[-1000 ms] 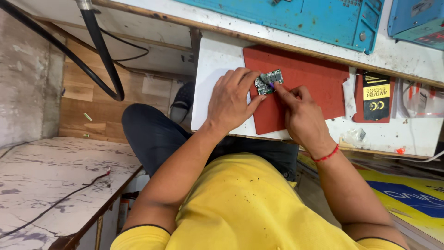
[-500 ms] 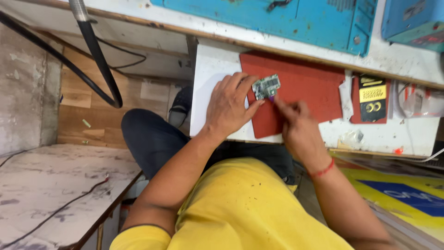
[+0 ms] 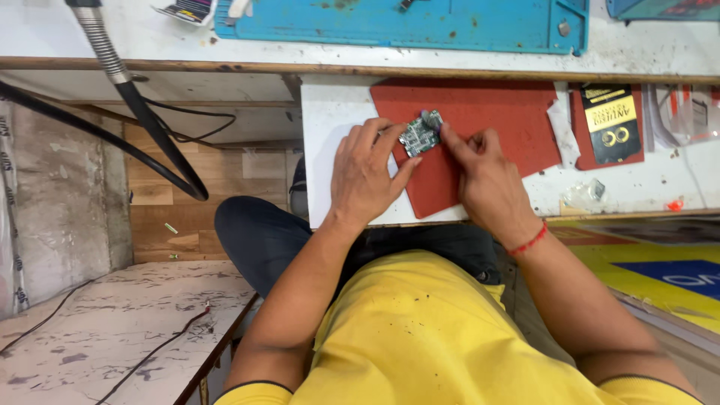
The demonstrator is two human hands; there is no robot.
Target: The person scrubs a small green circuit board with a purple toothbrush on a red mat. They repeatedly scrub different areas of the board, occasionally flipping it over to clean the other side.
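Small grey-green circuit board (image 3: 420, 133) pinched between both hands above the red mat (image 3: 487, 120); left hand (image 3: 367, 176) spread flat, fingers reaching up to the board's left and lower edge, grip closed on that side of it; right hand (image 3: 484, 180) curled, forefinger and thumb pressed to the board's right edge, grip likewise clenched on the board; whether the board touched the mat or was lifted clear of it, impossible to tell. Mat laid on the white desk (image 3: 322, 150), directly under and to the right of the grip; red thread band (image 3: 529, 241) worn on the right wrist, just behind that hand. Right of the grip, beyond the mat's edge, a black and yellow card (image 3: 611, 120) on a second red piece; further right and lower, a crumpled clear plastic bit (image 3: 589, 193) near the desk's front edge. Above the grip, on a higher shelf, a blue work mat (image 3: 397, 22). Well to the left of the grip, a black hose (image 3: 161, 142) with a metal ribbed neck hung down in a loop; below both hands, yellow shirt (image 3: 420, 337) and dark trousers.
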